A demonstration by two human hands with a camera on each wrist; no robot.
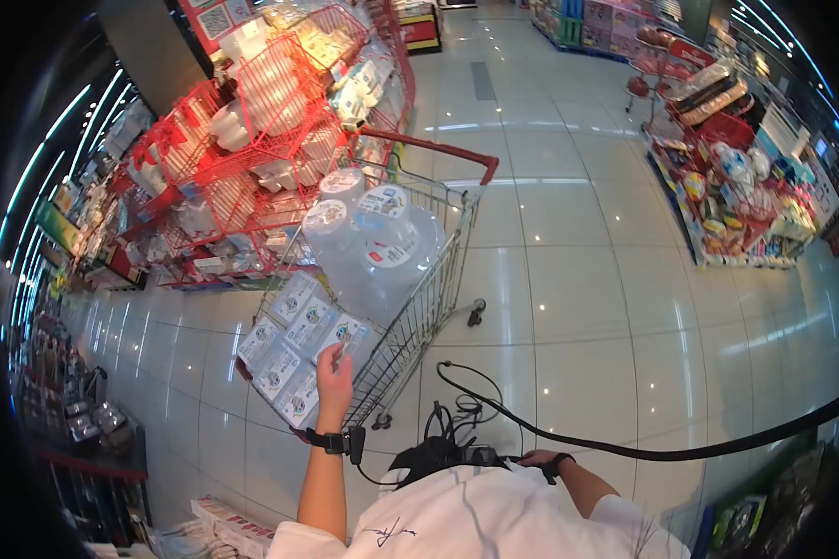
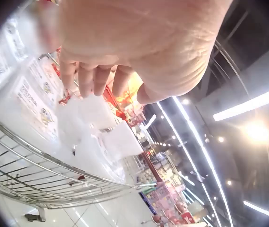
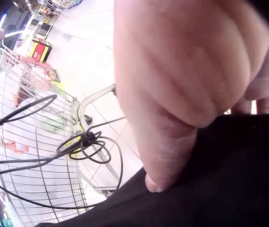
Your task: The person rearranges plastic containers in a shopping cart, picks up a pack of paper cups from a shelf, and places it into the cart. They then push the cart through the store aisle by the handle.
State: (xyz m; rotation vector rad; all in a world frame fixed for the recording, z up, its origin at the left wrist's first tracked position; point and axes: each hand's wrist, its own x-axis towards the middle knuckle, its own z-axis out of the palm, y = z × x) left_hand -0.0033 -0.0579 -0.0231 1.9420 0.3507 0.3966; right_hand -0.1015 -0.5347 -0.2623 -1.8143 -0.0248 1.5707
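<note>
A wire shopping cart [image 1: 418, 328] with a red handle [image 1: 429, 147] holds white printed packs [image 1: 275, 371] at its near end and clear plastic tubs with round labels [image 1: 387, 253] behind them. My left hand [image 1: 334, 384] is over the packs, overlapping their near right side in the head view. Its fingers [image 2: 88, 78] bend loosely with nothing between them in the left wrist view. Down at my waist, my right hand [image 1: 537, 458] lies against black cloth [image 3: 229, 175], its thumb [image 3: 165, 165] extended along it. Part of that hand's fingers is hidden behind the palm.
Red wire racks [image 1: 280, 93] full of white plastic goods stand just beyond the cart. A display of packaged goods [image 1: 741, 186] is on the tiled floor [image 1: 578, 298] at right. Looped black cable [image 3: 89, 139] hangs between me and the cart; a thick black strap [image 1: 680, 454] runs right.
</note>
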